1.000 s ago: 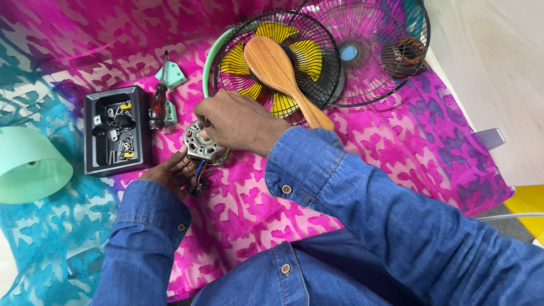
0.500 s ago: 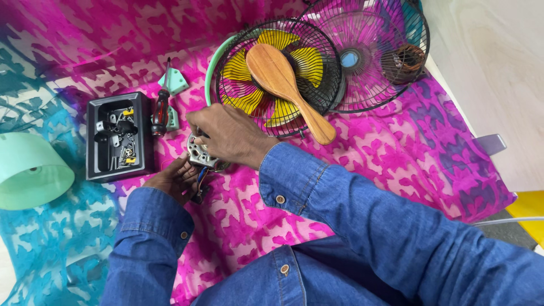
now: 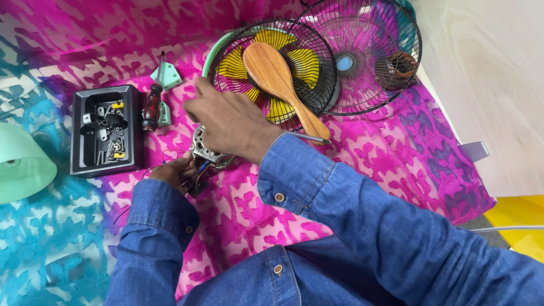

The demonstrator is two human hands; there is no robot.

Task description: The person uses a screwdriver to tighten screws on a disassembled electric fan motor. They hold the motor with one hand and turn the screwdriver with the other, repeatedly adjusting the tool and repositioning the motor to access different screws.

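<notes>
Right hand (image 3: 232, 122) hides the fan motor (image 3: 205, 152) (grip unclear); left hand (image 3: 175, 173) clasps wires.

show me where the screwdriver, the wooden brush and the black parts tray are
screwdriver (image 3: 151, 107), head view, on its dark red handle.
wooden brush (image 3: 269, 69), head view, on the broad oval back of its head.
black parts tray (image 3: 135, 127), head view, on its right rim.

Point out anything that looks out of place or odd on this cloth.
A wooden hairbrush lies across the black fan guard over the yellow blades, an odd thing among fan parts. The right hand and left hand hold the bare motor, its wires hanging loose.
</notes>
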